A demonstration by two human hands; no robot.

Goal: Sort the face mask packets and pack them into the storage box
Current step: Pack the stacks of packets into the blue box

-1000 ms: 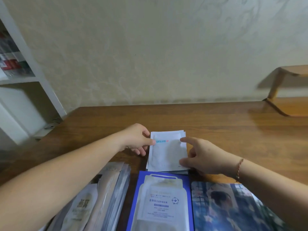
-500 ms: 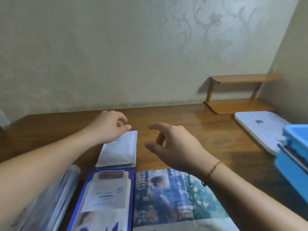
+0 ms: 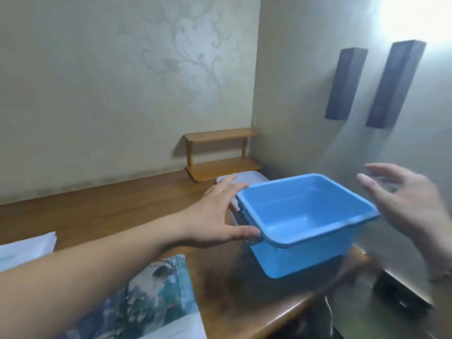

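An empty blue storage box (image 3: 303, 216) stands near the right end of the wooden table (image 3: 117, 211). My left hand (image 3: 215, 216) is spread at the box's left rim, with the thumb touching the near left corner and the fingers along the far left edge. Just off the right rim hovers my right hand (image 3: 406, 204), fingers spread, blurred and touching nothing. A stack of white face mask packets (image 3: 27, 248) shows at the left edge. A picture-printed packet (image 3: 156, 292) lies at the bottom, partly under my left forearm.
A white lid-like slab (image 3: 247, 178) lies behind the box. A small two-tier wooden shelf (image 3: 220, 152) stands in the far corner. Two dark blocks (image 3: 374, 84) hang on the right wall. The table's right edge drops off just past the box.
My view has swung right from the packets to the blue box. Both hands left the white packet stack and reached to either side of the box.
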